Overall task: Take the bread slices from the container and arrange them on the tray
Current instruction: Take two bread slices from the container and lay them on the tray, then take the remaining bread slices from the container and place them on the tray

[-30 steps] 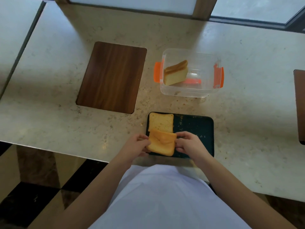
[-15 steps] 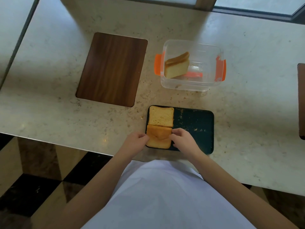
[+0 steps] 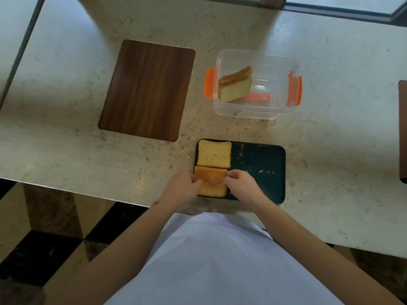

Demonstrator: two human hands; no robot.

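A dark green tray (image 3: 262,170) lies near the table's front edge. One bread slice (image 3: 214,153) rests flat in its far left corner. A second, browner bread slice (image 3: 211,181) lies just in front of it, at the tray's near left. My left hand (image 3: 182,187) pinches its left edge and my right hand (image 3: 241,183) pinches its right edge. Behind the tray stands a clear container (image 3: 255,84) with orange clips. A few more bread slices (image 3: 236,84) lean against its left wall.
A dark wooden board (image 3: 147,90) lies on the marble table (image 3: 66,133) to the left of the container. Another brown board edge (image 3: 403,130) shows at the far right. Crumbs dot the tray's bare right half. The table's front edge runs just below my hands.
The browner slice has come down from a tilted hold onto the tray, flat against the first slice. Both hands stayed on its edges.
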